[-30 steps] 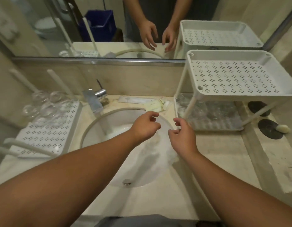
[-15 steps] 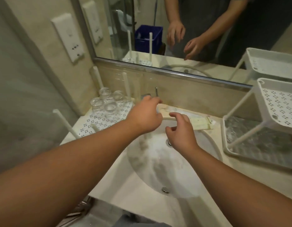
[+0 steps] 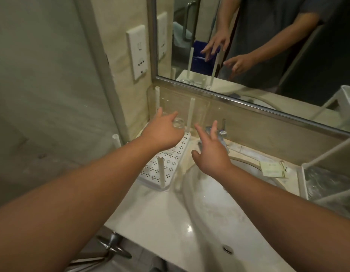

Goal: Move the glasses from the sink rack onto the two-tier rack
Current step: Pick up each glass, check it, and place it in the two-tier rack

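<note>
Pale marble makes up the desk (image 3: 154,216), with an oval sink (image 3: 219,213) sunk into it and a mirror (image 3: 268,46) running along the wall behind. At about ten o'clock from the sink sits the sink rack (image 3: 166,163), a white perforated tray with thin upright posts. One glass (image 3: 179,123) shows at its far end, by the wall; the left hand (image 3: 162,132) covers whatever else stands there, so the count cannot be told. At three o'clock, cut off by the frame edge, is the two-tier rack (image 3: 327,177), well apart from the glass.

Both hands are spread, fingers loose, and hold nothing. The left hand is right over the far end of the sink rack, fingertips at the glass; whether they touch it cannot be told. The right hand (image 3: 211,152) hovers near the tap (image 3: 219,132), just beside the rack's inner edge.

By its look the glass is small, clear, light, stiff and brittle, and probably slick if wet. A grip around the side wall, thumb against fingers, should serve better than a pinch on the rim. The posts stand close, so a straight lift seems wise before carrying it across the sink.
</note>
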Motion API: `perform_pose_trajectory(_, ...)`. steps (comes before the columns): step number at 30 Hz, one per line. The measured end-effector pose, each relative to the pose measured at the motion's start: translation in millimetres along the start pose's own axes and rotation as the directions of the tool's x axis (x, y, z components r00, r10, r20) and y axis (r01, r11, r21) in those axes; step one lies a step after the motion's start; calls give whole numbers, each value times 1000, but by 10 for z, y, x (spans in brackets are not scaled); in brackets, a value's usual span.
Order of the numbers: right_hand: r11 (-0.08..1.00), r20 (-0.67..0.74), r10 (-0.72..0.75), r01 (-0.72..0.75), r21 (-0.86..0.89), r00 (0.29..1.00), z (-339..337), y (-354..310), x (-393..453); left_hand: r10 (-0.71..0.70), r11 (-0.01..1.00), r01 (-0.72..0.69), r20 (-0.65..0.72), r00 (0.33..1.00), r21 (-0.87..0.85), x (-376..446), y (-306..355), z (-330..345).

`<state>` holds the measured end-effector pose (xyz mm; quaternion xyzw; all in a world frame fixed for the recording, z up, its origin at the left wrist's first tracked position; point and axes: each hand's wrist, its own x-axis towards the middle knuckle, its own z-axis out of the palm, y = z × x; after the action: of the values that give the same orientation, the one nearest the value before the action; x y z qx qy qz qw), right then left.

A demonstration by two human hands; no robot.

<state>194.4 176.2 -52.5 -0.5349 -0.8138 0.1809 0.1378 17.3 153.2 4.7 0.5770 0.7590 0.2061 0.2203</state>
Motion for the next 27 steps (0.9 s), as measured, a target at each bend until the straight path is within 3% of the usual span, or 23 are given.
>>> perform_pose_trajectory(5, 996, 90, -88, 87, 15, 992, 143, -230, 229, -85, 990, 88, 31, 996, -111, 62, -318, -45)
perform_pose_trajectory(9, 986, 201, -135, 152, -68, 970, 245, -394, 422, -138, 972, 151, 80, 987, -178, 122, -510, -9)
perform_pose_trajectory(17, 951, 395, -126, 224, -213, 910, 416, -531, 800, -220, 932, 247, 130, 967, -266, 291, -723, 115)
perform_pose_trajectory(27, 917, 450, -131, 280, -284, 883, 598, -470, 914, -251, 900, 298, 180, 951, -318, 421, -801, 386)
